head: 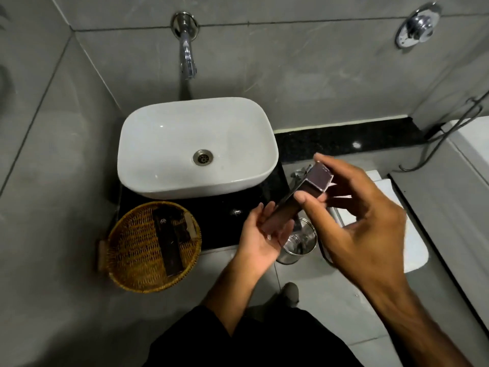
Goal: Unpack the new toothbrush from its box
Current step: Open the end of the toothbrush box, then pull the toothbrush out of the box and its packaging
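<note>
— Head view first: what do the two hands hold?

— Both hold one long dark toothbrush box. It is in the air, tilted, past the right edge of the black counter and above a shiny metal bin that stands on the floor. The left hand is palm up and takes the lower end of the box; its fingers are curled loosely around it. The right hand is at the upper end. Its thumb presses on the side of the box, and the other fingers are spread and reach over the top.

— Is the box open?

— The upper end shows a purplish square face with a pale rim. I cannot tell if this is a closed flap or the inside. No toothbrush is visible.

— What stands on the counter?

— A white basin takes the back part, under a chrome tap on the grey wall. At the front left corner sits a round wicker basket, partly over the edge, with a second dark box lying in it.

— And on the right side?

— A white toilet, partly hidden by the right hand, and a chrome fitting high on the wall.
</note>
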